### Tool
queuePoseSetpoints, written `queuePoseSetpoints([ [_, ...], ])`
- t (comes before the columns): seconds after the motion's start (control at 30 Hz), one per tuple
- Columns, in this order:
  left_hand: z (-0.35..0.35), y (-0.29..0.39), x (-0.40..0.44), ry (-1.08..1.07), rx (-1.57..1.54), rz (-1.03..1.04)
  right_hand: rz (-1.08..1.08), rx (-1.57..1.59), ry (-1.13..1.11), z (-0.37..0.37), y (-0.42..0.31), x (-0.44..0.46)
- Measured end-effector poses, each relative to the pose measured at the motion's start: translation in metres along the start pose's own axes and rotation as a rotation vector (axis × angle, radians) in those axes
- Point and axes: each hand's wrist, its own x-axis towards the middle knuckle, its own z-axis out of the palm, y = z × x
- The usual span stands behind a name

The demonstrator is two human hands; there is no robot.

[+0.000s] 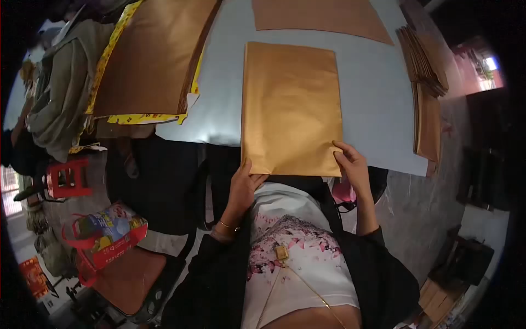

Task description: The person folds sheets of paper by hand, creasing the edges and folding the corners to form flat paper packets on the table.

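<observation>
A gold-coloured paper sheet [293, 109], seemingly folded along its left edge, lies on the pale blue-grey tabletop [372, 109] with its near end over the table's front edge. At its lower left corner my left hand [244, 186] grips the edge, thumb on top and fingers beneath. My right hand [352, 164] pinches the lower right corner between thumb and fingers. Whether the gold piece is one layer or several, I cannot tell.
A thick stack of brown paper [153, 55] on yellow wrapping sits at the left. Another brown sheet [320, 19] lies at the far side. Folded brown bundles [427, 118] line the right edge. A red bag [112, 236] rests on a chair [131, 277] at lower left.
</observation>
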Motion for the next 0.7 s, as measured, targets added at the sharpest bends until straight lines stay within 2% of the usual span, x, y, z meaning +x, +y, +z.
queuePoseSetpoints([
  [0.07, -0.003, 0.004, 0.0, 0.145, -0.035, 0.016, 0.02, -0.032, 0.019, 0.0, 0.0, -0.002],
  [0.2, -0.014, 0.004, 0.0, 0.126, -0.014, 0.005, -0.154, -0.013, 0.188, -0.006, 0.014, 0.002],
  [0.27, -0.011, 0.005, -0.004, 0.133, -0.08, -0.024, -0.539, -0.577, 0.289, -0.015, 0.008, 0.002],
  [0.3, -0.01, 0.006, -0.006, 0.152, -0.151, -0.049, -0.548, -0.768, 0.228, -0.02, 0.004, 0.0],
  [0.33, -0.012, 0.005, -0.008, 0.148, -0.149, -0.053, -0.545, -0.769, 0.234, -0.024, -0.001, 0.001],
  [0.4, -0.015, 0.008, -0.012, 0.077, -0.229, -0.065, -0.814, -1.078, -0.024, -0.029, -0.014, 0.008],
  [0.43, -0.013, 0.009, -0.014, 0.08, -0.226, -0.063, -0.816, -1.074, -0.025, -0.029, -0.015, 0.013],
  [0.53, -0.004, 0.015, -0.021, 0.091, -0.234, -0.062, -0.859, -1.021, -0.242, -0.027, -0.018, 0.028],
  [0.57, -0.002, 0.017, -0.024, 0.087, -0.21, -0.089, -0.851, -1.142, -0.296, -0.028, -0.02, 0.033],
  [0.63, 0.0, 0.024, -0.027, 0.085, -0.181, -0.113, -0.895, -1.173, -0.38, -0.023, -0.027, 0.043],
  [0.67, 0.001, 0.029, -0.028, 0.112, 0.097, -0.149, -0.933, -1.21, -0.463, -0.022, -0.029, 0.045],
  [0.7, 0.002, 0.034, -0.027, 0.138, 0.376, -0.185, -0.851, -1.285, -0.512, -0.021, -0.031, 0.045],
])
